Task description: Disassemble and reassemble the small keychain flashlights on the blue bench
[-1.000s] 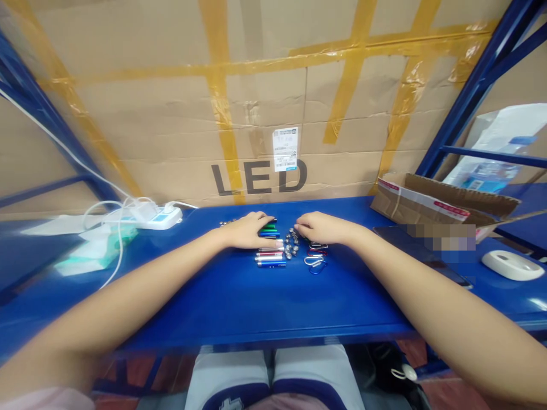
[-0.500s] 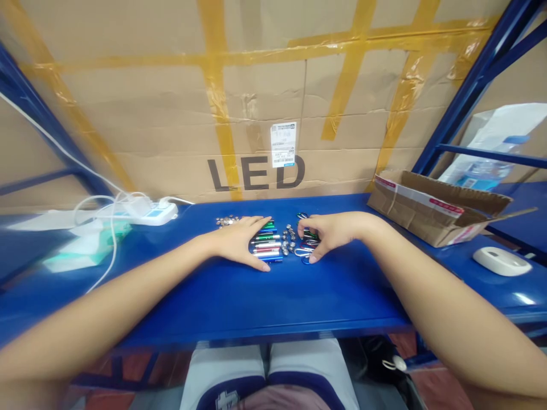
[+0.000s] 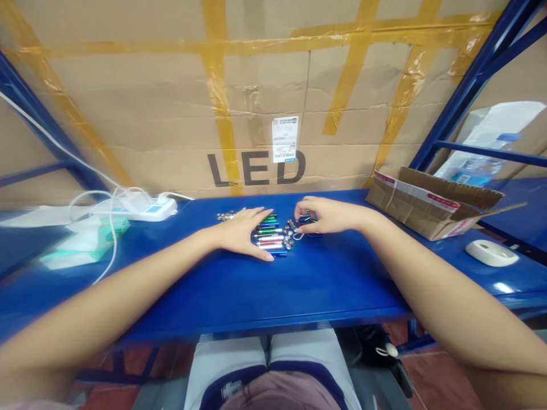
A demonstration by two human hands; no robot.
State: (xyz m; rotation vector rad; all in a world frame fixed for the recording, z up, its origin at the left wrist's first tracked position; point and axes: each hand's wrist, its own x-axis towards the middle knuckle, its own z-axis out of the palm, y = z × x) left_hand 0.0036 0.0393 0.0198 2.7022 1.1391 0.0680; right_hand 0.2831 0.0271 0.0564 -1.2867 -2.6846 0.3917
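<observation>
My left hand (image 3: 243,232) lies flat on the blue shelf (image 3: 265,285), fingers spread along the left side of a row of small coloured metal tubes (image 3: 270,236). Small silver caps (image 3: 289,233) lie in a cluster just right of the tubes. Over a pile of carabiner clips (image 3: 308,218), my right hand (image 3: 323,215) has its fingers curled down and touching them. Whether it grips one is hidden. A few silver button pieces (image 3: 225,216) sit beyond my left hand.
A large taped cardboard box marked LED (image 3: 256,114) stands behind. An open cardboard box (image 3: 431,199) and a white oval device (image 3: 490,252) are at the right. A white power strip with cable (image 3: 145,208) and a teal packet (image 3: 85,242) lie at the left.
My right hand drew back from the near clips and gathered them toward the far pile. The left hand stayed against the tubes, its thumb now nearer the front one.
</observation>
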